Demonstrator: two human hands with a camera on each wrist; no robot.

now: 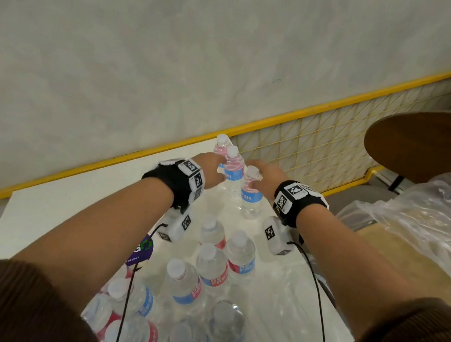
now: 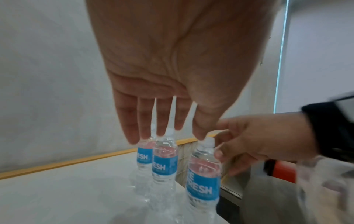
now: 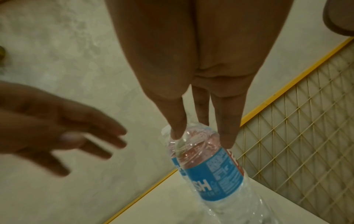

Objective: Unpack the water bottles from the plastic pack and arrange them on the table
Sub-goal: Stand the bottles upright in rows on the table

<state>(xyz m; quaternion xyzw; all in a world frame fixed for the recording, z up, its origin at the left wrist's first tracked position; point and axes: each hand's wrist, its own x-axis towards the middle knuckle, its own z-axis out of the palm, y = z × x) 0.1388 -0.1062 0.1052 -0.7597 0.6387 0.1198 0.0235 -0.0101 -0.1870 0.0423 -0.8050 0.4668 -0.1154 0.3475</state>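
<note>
Three clear water bottles with blue labels stand in a row at the far corner of the white table [image 1: 63, 219]. My right hand [image 1: 261, 176] pinches the top of the nearest bottle [image 1: 251, 197]; in the right wrist view thumb and fingers [image 3: 226, 136] straddle that bottle's [image 3: 214, 174] neck. My left hand [image 1: 214, 169] hovers by the middle bottle [image 1: 233, 169] with straight, spread fingers [image 2: 162, 121] and holds nothing. The far bottle [image 1: 221, 148] stands behind it. Several more bottles [image 1: 212, 266] stand in the torn plastic pack [image 1: 286, 304] near me.
A yellow-framed mesh fence [image 1: 311, 143] runs behind the table's far edge, below a grey wall. A round brown tabletop [image 1: 443, 146] and crumpled clear plastic [image 1: 430, 233] are on the right. A purple label [image 1: 143, 252] lies by the pack.
</note>
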